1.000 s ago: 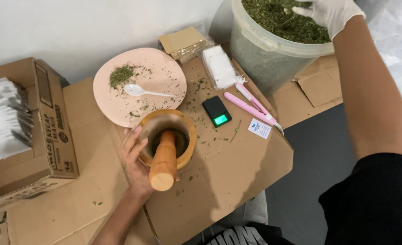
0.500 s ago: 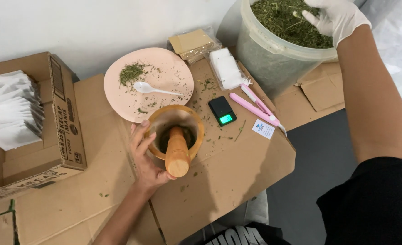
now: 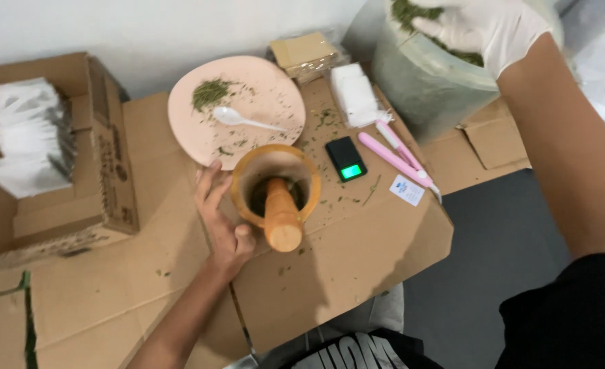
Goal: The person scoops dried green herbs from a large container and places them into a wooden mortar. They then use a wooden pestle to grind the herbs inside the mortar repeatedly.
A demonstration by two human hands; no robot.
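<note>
Cupping the wooden mortar (image 3: 276, 184) from its 8 o'clock side, the bare left hand (image 3: 222, 220) lies on the cardboard sheet (image 3: 357, 260) with fingers curved along the bowl's outer wall and thumb near the base; a loose hold on the mortar, not a clench; the wooden pestle (image 3: 281, 214) stands inside, leaning toward 6 o'clock, its thick end out over the rim and untouched by either hand.

Right hand (image 3: 483, 26), in a white glove, sits at 1 o'clock in the mouth of a translucent tub (image 3: 425, 85) of dried green herb (image 3: 405, 12); fingers bent down into the leaves; whether they have closed on any cannot be told.

Pink plate (image 3: 261, 102) at 11 o'clock of the mortar, its rim touching or just under the mortar's edge; a small heap of herb and a white plastic spoon (image 3: 244, 120) on it.

Black pocket scale (image 3: 346, 158) with a lit green display at 2 o'clock, just beside the mortar; two pink pens (image 3: 394, 154) beyond it, running toward the sheet's right edge; a white card (image 3: 407, 190) close to that edge.

Open cardboard box (image 3: 104, 178) of white sachets (image 3: 25, 137) at 9 o'clock, well apart.

Open room: bare cardboard from 5 to 7 o'clock of the mortar; the sheet ends at 4 o'clock over dark floor (image 3: 480, 273).
</note>
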